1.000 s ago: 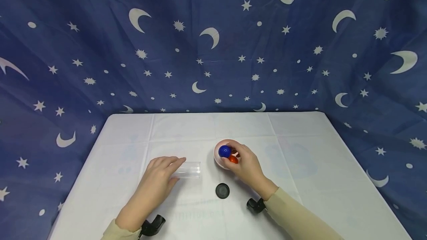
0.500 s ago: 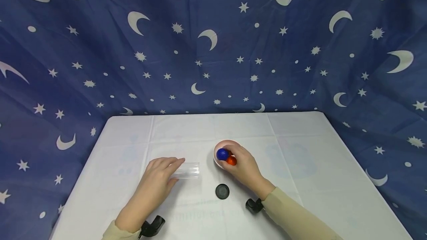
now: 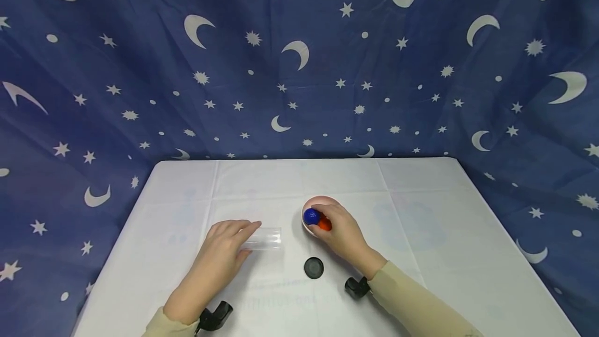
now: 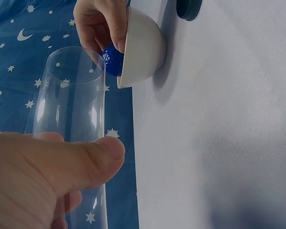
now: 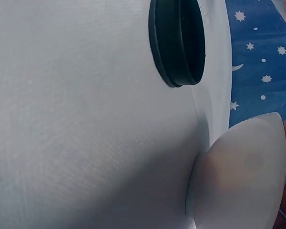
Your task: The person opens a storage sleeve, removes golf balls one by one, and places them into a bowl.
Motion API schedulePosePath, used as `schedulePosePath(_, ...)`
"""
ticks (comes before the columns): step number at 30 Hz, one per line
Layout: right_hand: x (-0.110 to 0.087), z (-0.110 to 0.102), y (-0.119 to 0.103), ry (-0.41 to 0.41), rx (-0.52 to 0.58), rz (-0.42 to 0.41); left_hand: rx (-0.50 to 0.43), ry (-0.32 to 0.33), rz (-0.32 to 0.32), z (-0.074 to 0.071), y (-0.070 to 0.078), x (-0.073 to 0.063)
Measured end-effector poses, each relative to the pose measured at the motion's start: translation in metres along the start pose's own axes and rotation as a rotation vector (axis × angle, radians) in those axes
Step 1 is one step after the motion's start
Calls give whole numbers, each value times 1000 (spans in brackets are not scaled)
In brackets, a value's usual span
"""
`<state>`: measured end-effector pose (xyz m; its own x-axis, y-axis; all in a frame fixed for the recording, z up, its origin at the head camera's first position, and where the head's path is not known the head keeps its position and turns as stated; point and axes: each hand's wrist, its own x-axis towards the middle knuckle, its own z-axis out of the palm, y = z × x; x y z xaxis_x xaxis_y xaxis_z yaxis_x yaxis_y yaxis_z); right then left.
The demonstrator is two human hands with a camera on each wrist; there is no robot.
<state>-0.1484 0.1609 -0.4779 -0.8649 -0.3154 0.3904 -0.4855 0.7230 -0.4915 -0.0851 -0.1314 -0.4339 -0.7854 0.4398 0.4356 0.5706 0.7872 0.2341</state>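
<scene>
My left hand (image 3: pixel 222 248) grips a clear, hollow cylinder (image 3: pixel 269 238) lying sideways, its open end towards the bowl; the left wrist view shows the thumb across the cylinder's wall (image 4: pixel 69 114). Over the small pinkish-white bowl (image 3: pixel 306 204) is my right hand (image 3: pixel 346 235), thumb and fingers curled round a blue textured ball (image 3: pixel 311 216). An orange-red ball (image 3: pixel 325 223) sits just behind it, under the same fingers. From the left wrist, part of the blue ball (image 4: pixel 113 60) shows between thumb and bowl rim. In the right wrist view the bowl's side (image 5: pixel 243 176) hides most of the fingers.
A round black cap (image 3: pixel 314 268) lies on the white-covered table (image 3: pixel 262 181), nearer the person than the bowl. Each wrist wears a black camera mount (image 3: pixel 215 315). Behind the table hangs a blue curtain (image 3: pixel 327 56) with moons and stars.
My right hand has sunk slightly lower and to the left at the bowl, and the blue ball has moved with it. The left hand and cylinder stay in place.
</scene>
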Motion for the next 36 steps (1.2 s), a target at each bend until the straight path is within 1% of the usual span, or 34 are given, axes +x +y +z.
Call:
schedulePosePath(5,1,-1,1,-15,30,7,-1,1,2,1,1,1)
schedulePosePath(9,1,-2,1,-12,50,13,-4,2,5,2,0,1)
schedulePosePath(15,0,-5,-1,-34,23,73,-4,-8,-2,2,-2,2)
schedulePosePath(20,0,-5,0,-54,13,77,-8,-20,-22,3,-2,-1)
schedulePosePath(28,-2,-7,0,-42,-1,47,-30,-22,-34,5,-4,-3)
schedulePosePath(32,-1,-11,0,-36,-26,-17,-53,-15,-50,7,-5,-3)
schedulePosePath(36,-1,-13,2,-34,-86,-88,-79,-7,-79,10,-6,-4)
